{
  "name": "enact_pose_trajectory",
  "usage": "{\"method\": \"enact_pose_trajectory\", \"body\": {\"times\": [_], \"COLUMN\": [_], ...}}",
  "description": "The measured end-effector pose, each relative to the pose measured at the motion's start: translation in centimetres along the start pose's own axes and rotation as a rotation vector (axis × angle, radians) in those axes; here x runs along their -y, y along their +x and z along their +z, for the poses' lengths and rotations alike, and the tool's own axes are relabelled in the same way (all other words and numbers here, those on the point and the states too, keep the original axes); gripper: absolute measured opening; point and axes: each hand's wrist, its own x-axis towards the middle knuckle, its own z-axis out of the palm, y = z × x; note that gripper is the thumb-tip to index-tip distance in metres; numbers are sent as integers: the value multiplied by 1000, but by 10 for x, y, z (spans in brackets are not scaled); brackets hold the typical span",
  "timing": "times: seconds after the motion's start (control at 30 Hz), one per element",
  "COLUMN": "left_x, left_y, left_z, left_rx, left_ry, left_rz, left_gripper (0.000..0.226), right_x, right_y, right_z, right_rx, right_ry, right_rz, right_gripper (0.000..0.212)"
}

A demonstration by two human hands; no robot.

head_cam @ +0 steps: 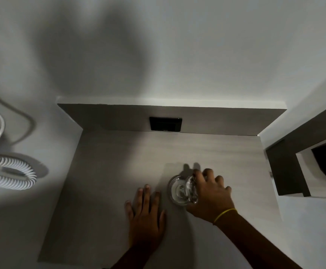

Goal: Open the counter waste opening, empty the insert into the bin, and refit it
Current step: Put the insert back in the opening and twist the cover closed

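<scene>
The grey counter [119, 171] is seen from above, with a raised back ledge carrying a dark rectangular plate [165, 124], possibly a socket. A white coiled hose [12, 175] is noted off the counter's left edge, and a dark-framed recess [294, 167] to the right; neither bears on the task.

The round metal-rimmed waste opening [174, 189] is set into the counter toward its right front. Its shiny lid or insert [191, 189], which of the two cannot be told, is held tilted up on edge over the right side of the ring, partly hidden by the hand.

The right hand [210, 199] is laid over this piece, its fingers [206, 174] curled closed around the far edge, with a yellow band at the wrist. The left hand [146, 212] is pressed flat on the counter just left of the ring, fingers spread and holding nothing, seemingly as a brace.

The piece is judged to be polished metal: rigid, light to moderate in weight, not fragile, but smooth and liable to slip, especially if wet. A hold across opposite edges of the rim is considered safest; a pinch on one edge risks dropping it into the opening. No bin is in view.
</scene>
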Motion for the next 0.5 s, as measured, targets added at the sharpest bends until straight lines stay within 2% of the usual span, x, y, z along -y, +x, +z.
{"method": "enact_pose_trajectory", "body": {"times": [0.1,0.23,0.5], "left_x": [0,0,1], "left_y": [0,0,0], "left_z": [0,1,2], "left_rx": [9,25,19], "left_ry": [5,-8,23], "left_rz": [2,-5,0], "left_gripper": [66,68,70], "right_x": [28,39,37], "right_y": [9,20,29], "right_z": [12,26,37], "right_rx": [6,43,106], "right_ry": [-114,-199,-72], "right_rz": [-79,-105,-145], "right_gripper": [106,110,112]}}
